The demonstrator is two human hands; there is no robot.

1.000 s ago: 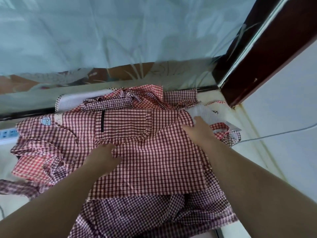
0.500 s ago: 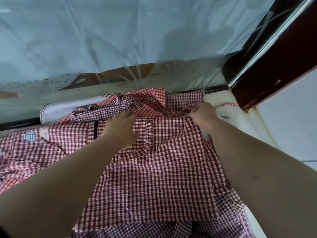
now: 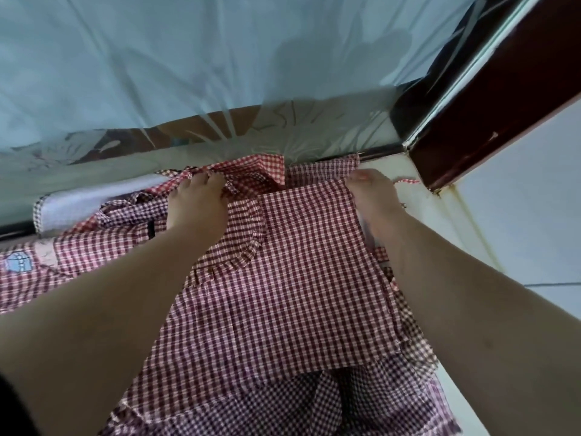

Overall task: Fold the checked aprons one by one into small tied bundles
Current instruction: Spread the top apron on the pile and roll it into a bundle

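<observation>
1. Since half a second ago both our hands have slid to the cloth's far edge: our left hand (image 3: 198, 204) curls its fingers into the bunched fabric there, and our right hand (image 3: 375, 199) pinches the far right corner
2. Both grip the red-and-white checked cotton apron (image 3: 292, 278), which lies folded flat between our forearms
3. It rests on a heap of other checked aprons (image 3: 361, 401), near a white cloth with checked trim (image 3: 94, 201)
4. Beyond hangs a pale blue plastic sheet (image 3: 188, 73); a dark red wooden frame (image 3: 503, 99) stands at the right
</observation>
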